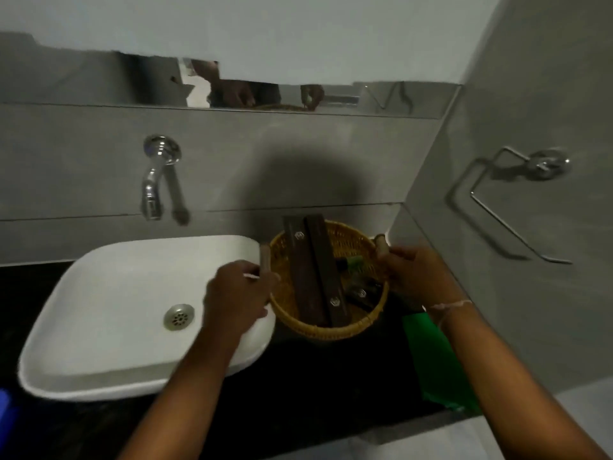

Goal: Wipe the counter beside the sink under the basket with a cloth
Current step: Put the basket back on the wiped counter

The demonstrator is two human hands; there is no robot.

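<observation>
A round wicker basket [345,327] sits to the right of the white sink [109,293] on the black counter [315,386]. It holds two long dark brown boxes [318,273] and small green and dark bottles. My left hand [237,297] grips the basket's left handle. My right hand [414,273] grips its right handle. A green cloth [434,363] lies on the counter at the right, partly under my right forearm. Whether the basket rests on the counter or is raised is unclear.
A chrome tap [154,180] juts from the grey wall above the sink. A chrome towel ring [517,197] hangs on the right wall close to the basket. A mirror strip [265,94] runs above. Something blue [5,413] shows at the left edge.
</observation>
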